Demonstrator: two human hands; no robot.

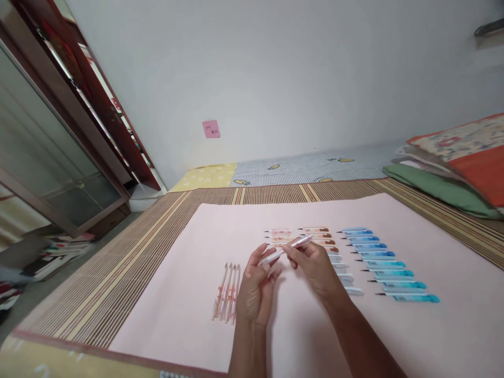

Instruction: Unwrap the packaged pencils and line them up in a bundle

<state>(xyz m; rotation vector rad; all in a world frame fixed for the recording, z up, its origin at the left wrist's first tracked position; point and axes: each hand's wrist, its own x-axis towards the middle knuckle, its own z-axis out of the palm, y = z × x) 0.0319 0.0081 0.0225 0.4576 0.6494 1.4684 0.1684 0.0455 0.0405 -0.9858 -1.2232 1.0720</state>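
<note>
A whitish pen with a faint pink pattern (pixel 302 241) is held slantwise above the pink sheet (pixel 181 294), between both hands. My left hand (pixel 258 289) is closed on its white lower-left end, thumb and fingers around it. My right hand (pixel 311 262) pinches the body nearer the upper-right end. To the left of my left hand lie several slim pink-patterned pens (pixel 226 294) side by side. Beyond my hands are more pink-toned pens (pixel 280 231) and brown-orange ones (pixel 321 229), partly hidden. Whitish pieces (pixel 352 291) show behind my right forearm.
Blue and turquoise pens (pixel 405 273) with dark tips lie in a column on the right. A striped mat (pixel 118 257) extends under the sheet. Folded bedding (pixel 452 184) is stacked at the right. A pink note (pixel 211 129) sticks to the wall; a sliding door (pixel 59 142) stands left.
</note>
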